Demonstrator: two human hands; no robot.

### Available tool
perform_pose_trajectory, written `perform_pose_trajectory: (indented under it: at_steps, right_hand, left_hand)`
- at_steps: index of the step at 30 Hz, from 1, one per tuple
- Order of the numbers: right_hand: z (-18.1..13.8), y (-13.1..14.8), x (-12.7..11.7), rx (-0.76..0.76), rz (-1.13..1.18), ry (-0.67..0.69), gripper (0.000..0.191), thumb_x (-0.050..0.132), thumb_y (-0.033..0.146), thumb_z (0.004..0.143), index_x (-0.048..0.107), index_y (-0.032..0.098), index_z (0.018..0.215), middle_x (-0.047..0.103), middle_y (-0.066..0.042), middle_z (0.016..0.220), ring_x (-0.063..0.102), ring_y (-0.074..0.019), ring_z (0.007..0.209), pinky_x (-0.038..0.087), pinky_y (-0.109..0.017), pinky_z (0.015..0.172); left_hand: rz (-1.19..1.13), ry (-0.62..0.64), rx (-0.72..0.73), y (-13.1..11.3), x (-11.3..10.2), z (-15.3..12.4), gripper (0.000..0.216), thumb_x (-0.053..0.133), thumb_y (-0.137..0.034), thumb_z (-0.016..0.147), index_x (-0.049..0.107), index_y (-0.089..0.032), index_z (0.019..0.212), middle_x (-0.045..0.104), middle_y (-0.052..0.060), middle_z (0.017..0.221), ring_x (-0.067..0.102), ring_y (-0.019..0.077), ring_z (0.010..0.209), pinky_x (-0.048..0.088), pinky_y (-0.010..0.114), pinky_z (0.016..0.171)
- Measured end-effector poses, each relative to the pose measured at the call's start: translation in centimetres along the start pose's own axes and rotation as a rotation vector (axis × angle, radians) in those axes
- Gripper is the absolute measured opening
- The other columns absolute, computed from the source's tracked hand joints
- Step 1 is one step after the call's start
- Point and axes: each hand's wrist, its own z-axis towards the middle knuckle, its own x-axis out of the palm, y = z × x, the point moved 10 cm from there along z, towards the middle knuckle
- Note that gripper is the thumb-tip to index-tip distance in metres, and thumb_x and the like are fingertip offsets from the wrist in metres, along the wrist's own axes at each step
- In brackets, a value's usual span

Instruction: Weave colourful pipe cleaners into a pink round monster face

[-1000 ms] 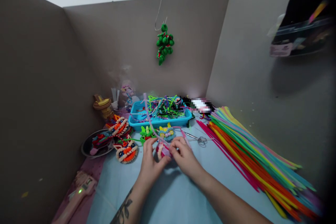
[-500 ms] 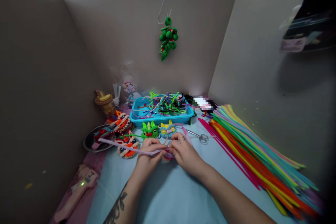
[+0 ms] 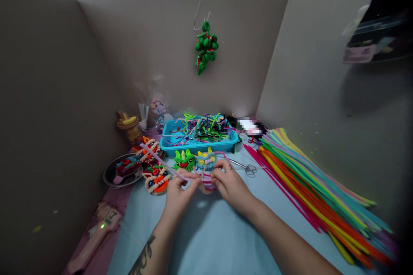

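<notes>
Working the lilac pipe cleaner (image 3: pixel 158 161) seems to want light, even tension: the left hand (image 3: pixel 180 194) pinches it between fingers, while the right hand (image 3: pixel 231 188) clamps its fingers on the pink-and-purple fuzzy piece (image 3: pixel 208 183), lower centre of the frame, best held steady.

The one head view looks forward and slightly down from above and behind the fingers (image 3: pixel 222 176), set back enough to include the surface (image 3: pixel 219 236) beneath them and the grey partition (image 3: pixel 155 43) beyond.
</notes>
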Motion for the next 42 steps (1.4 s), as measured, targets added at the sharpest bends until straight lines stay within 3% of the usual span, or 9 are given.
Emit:
perform_pose_trajectory:
  at_steps: [3,6,13,19,22,25,32,36,42]
  right_hand:
    - [0.0,-0.2,-0.2,0.003,0.052,-0.006,0.013,0.046,0.010,0.084,0.056,0.019,0.081,0.044,-0.008,0.102,0.051,-0.0215,0.095,0.047,-0.038,0.084]
    - [0.0,-0.2,-0.4,-0.002,0.104,-0.009,0.013,0.047,0.011,0.084,0.056,0.020,0.081,0.044,-0.007,0.101,0.051,-0.0208,0.095,0.046,-0.037,0.085]
    - [0.1,-0.6,-0.4,0.035,0.212,-0.004,0.014,0.045,0.011,0.085,0.054,0.020,0.078,0.044,-0.006,0.098,0.049,-0.0194,0.096,0.044,-0.036,0.087]
    - [0.2,-1.7,0.0,0.097,0.291,0.010,0.016,0.048,0.018,0.086,0.058,0.020,0.074,0.049,-0.005,0.091,0.053,-0.0195,0.091,0.044,-0.035,0.083]
    - [0.0,-4.2,-0.6,0.239,0.432,-0.107,0.014,0.049,0.027,0.086,0.061,0.023,0.093,0.056,-0.005,0.091,0.056,-0.0201,0.089,0.046,-0.035,0.080]
    - [-0.3,-6.4,-0.8,0.362,0.603,-0.179,0.035,0.052,0.036,0.084,0.053,0.024,0.117,0.058,-0.006,0.097,0.057,-0.0207,0.091,0.048,-0.033,0.075]
    - [-0.1,-4.6,1.3,0.327,0.572,0.026,0.023,0.060,0.040,0.078,0.068,0.019,0.082,0.056,-0.010,0.106,0.054,-0.0255,0.107,0.047,-0.034,0.078]
    - [-0.3,-4.3,1.9,0.354,0.564,0.001,0.023,0.059,0.037,0.078,0.061,0.018,0.065,0.057,-0.009,0.098,0.051,-0.0258,0.111,0.044,-0.036,0.084]
    - [-0.6,-4.8,2.2,0.391,0.614,-0.063,0.025,0.057,0.041,0.078,0.054,0.019,0.065,0.053,-0.008,0.099,0.052,-0.0231,0.107,0.046,-0.032,0.082]
  left_hand:
    - [-0.102,-0.046,-0.068,0.8,-0.3,0.2,0.015,0.070,-0.030,0.069,0.066,-0.016,0.068,0.062,0.006,0.083,0.059,0.0186,0.079,0.044,0.025,0.063]
    - [-0.238,0.009,-0.178,1.6,0.7,0.2,0.020,0.071,-0.033,0.068,0.062,-0.015,0.069,0.067,0.007,0.086,0.063,0.0204,0.086,0.047,0.028,0.073]
    - [-0.311,0.166,-0.304,1.8,2.7,-0.7,0.031,0.069,-0.042,0.071,0.048,-0.019,0.070,0.061,-0.003,0.052,0.055,0.0109,0.047,0.037,0.019,0.046]
    - [-0.374,0.157,-0.349,2.6,2.9,-0.6,0.037,0.075,-0.040,0.064,0.045,-0.019,0.069,0.065,-0.002,0.056,0.060,0.0121,0.051,0.045,0.021,0.052]
    - [-0.413,0.146,-0.370,3.2,2.8,-0.4,0.041,0.077,-0.043,0.060,0.044,-0.019,0.069,0.065,-0.002,0.055,0.061,0.0128,0.051,0.045,0.022,0.052]
    - [-0.421,0.141,-0.379,3.6,2.7,-0.3,0.043,0.077,-0.045,0.059,0.045,-0.019,0.069,0.065,-0.002,0.055,0.061,0.0126,0.051,0.045,0.022,0.052]
    - [-0.435,0.149,-0.370,3.4,2.9,-0.4,0.043,0.077,-0.044,0.059,0.044,-0.019,0.069,0.066,-0.002,0.057,0.062,0.0133,0.053,0.045,0.024,0.054]
    - [-0.398,0.163,-0.353,3.1,3.0,-0.6,0.039,0.076,-0.043,0.061,0.046,-0.018,0.068,0.066,-0.001,0.059,0.062,0.0137,0.055,0.045,0.024,0.055]
    - [-0.319,0.166,-0.360,3.6,3.0,-0.8,0.033,0.073,-0.040,0.066,0.048,-0.017,0.067,0.066,0.000,0.057,0.059,0.0119,0.051,0.041,0.021,0.050]
